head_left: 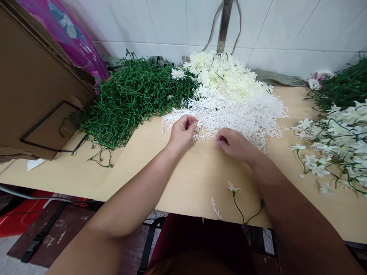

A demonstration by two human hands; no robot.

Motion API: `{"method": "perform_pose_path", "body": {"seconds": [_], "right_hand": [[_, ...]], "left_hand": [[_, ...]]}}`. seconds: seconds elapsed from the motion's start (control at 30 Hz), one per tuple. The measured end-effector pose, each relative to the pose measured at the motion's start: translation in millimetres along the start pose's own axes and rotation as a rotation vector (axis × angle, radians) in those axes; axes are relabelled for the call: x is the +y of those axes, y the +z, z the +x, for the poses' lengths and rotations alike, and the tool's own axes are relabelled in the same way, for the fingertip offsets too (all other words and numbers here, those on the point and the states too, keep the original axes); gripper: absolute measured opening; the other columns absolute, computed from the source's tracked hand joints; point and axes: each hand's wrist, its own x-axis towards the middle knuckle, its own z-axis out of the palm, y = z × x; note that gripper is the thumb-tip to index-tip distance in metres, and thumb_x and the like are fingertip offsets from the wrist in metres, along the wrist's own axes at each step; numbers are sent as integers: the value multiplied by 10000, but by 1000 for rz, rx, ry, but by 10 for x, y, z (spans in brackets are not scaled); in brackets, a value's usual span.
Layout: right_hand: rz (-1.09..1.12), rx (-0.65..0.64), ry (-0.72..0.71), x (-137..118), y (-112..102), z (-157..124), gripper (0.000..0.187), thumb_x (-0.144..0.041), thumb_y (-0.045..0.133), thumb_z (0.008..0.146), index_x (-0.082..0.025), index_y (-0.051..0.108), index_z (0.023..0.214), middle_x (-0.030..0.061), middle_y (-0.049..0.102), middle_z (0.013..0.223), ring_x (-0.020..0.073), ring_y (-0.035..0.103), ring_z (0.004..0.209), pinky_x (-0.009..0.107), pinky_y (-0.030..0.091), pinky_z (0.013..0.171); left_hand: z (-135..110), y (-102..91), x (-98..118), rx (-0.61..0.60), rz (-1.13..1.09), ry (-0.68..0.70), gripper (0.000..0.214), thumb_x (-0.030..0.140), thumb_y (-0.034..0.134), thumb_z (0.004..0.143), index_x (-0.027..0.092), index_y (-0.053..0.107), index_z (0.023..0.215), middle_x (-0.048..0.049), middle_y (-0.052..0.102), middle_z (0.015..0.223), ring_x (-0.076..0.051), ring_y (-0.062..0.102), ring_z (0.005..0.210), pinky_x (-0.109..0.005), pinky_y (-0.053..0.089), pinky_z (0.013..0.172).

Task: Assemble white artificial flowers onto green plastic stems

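Observation:
My left hand is closed in a pinch, with a small white artificial flower at its thumb and fingertips. Across from it, my right hand is curled with its fingertips together; anything in them is hidden. Both hands are at the front edge of a heap of thin white plastic flower centres. Behind that rises a pile of cream-white petal pieces. Green plastic stems are heaped to the left. Near the table's front edge lies a green stem bearing a white flower, beside a loose white sprig.
White flowers on green stems are piled at the right, with more green stems behind. A cardboard box stands at the left on the wooden table. A metal strip rises against the tiled wall.

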Motion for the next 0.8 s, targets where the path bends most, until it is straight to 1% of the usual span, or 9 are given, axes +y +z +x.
{"method": "perform_pose_path", "body": {"seconds": [0.1,0.2,0.3,0.37,0.5,0.57,0.67,0.8], "right_hand": [[121,149,40,2,-4,14,121,-109,493,751,-199,464,677,-16,473,640,116,412,605,272,337,581],[319,217,117,28,18,39,118,-173,532,771,-206,453,690,-38,439,602,98,393,557,258,320,529],[594,204,203,58,46,63,183,-275,614,766,-212,446,728,-66,432,567,72,404,473,237,322,461],[741,192,245,60,52,70,234,-325,665,740,-208,465,771,-76,458,563,64,443,442,234,365,445],[944,158,286,33,36,62,345,-380,749,664,-186,559,878,-73,528,581,76,545,492,264,492,531],[1026,128,289,28,34,56,381,-410,781,625,-179,591,861,-56,564,599,87,582,557,281,533,602],[1106,89,276,37,59,57,388,-428,809,590,-174,598,796,-22,628,653,97,612,632,298,550,677],[1148,109,297,30,107,79,408,-426,839,532,-177,584,729,-16,641,640,100,600,608,282,525,636]], "left_hand": [[-24,16,81,6,-127,-88,85,114,627,684,173,575,717,40,514,592,-57,452,511,-177,414,493],[-58,15,136,-30,-280,-187,94,121,646,681,170,590,738,42,522,565,-47,468,485,-162,389,462],[-92,12,170,-51,-411,-317,124,108,657,676,160,594,769,43,547,561,-45,515,492,-148,382,454],[-109,15,189,-68,-461,-389,139,91,659,676,151,599,785,39,571,569,-42,536,495,-141,400,464],[-143,23,215,-140,-529,-458,142,78,652,698,141,614,820,29,609,602,-33,557,505,-128,450,500],[-164,27,219,-176,-545,-473,143,83,654,705,146,617,829,29,615,608,-36,567,515,-132,472,521],[-198,40,217,-216,-555,-488,144,91,668,701,153,603,813,34,615,605,-43,573,517,-159,504,558],[-232,68,212,-264,-561,-518,166,89,689,680,158,585,789,45,601,589,-47,576,515,-167,493,556]]}}
